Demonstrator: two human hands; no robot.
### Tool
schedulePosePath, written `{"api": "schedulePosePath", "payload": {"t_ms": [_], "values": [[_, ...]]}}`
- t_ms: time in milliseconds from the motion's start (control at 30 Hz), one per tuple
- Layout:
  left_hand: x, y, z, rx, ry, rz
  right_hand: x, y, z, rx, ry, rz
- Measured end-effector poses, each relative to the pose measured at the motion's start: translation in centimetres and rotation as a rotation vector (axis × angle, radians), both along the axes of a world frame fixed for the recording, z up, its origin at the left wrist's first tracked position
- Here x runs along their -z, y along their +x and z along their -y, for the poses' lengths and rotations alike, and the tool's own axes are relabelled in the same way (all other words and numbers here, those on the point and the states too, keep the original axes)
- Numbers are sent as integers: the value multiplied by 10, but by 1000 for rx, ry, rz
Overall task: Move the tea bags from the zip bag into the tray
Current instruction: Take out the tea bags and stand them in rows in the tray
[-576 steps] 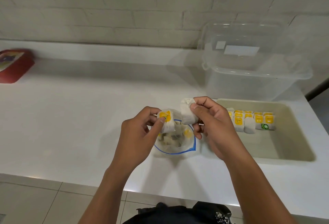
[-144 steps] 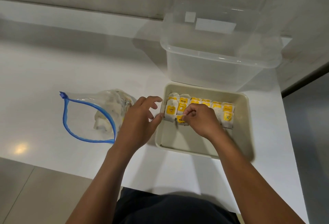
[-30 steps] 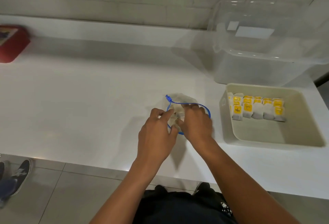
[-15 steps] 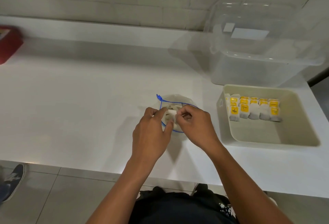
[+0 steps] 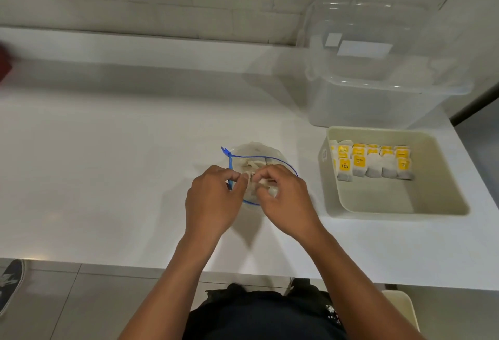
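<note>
A clear zip bag (image 5: 255, 151) with a blue zipper rim stands open on the white counter, pale tea bags showing inside. My left hand (image 5: 212, 203) and my right hand (image 5: 286, 201) meet over its mouth. Both pinch a white tea bag (image 5: 252, 185) between fingertips and thumbs, just above the bag. To the right sits a beige tray (image 5: 378, 204). Several tea bags with yellow tags (image 5: 374, 162) stand in a row along its far side.
A large clear plastic tub (image 5: 378, 77) with a lid stands behind the tray against the brick wall. A red object (image 5: 4, 65) shows at the far left edge. The counter's front edge runs below my forearms, with tiled floor and a shoe (image 5: 10, 283) beyond.
Over the last second both hands drew together at the zip bag's mouth and took hold of a tea bag. The row in the tray is unchanged.
</note>
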State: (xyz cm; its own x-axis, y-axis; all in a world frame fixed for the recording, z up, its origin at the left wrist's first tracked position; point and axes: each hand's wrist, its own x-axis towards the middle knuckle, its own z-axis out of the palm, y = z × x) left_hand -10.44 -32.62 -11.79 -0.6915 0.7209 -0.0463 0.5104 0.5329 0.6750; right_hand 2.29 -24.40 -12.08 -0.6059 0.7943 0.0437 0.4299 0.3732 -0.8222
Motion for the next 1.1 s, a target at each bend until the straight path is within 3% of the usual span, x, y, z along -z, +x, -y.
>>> {"api": "schedulePosePath", "payload": {"t_ms": [167,367,500,700,867,1100], "values": [[-1,2,3,-1,-20,-8,14,-14,-18,-76,86,352],[-1,7,7,30,-42,-71,34,-33,-24,-31,187,544],[-2,4,9,12,-67,-115,30,-33,-25,42,242,564],[-5,2,12,12,-50,-105,12,-19,-28,76,173,442],[-7,6,12,13,-17,-89,-9,-9,-25,47,-73,254],[-8,10,16,42,38,-63,-16,1,-30,179,-729,-83]]}}
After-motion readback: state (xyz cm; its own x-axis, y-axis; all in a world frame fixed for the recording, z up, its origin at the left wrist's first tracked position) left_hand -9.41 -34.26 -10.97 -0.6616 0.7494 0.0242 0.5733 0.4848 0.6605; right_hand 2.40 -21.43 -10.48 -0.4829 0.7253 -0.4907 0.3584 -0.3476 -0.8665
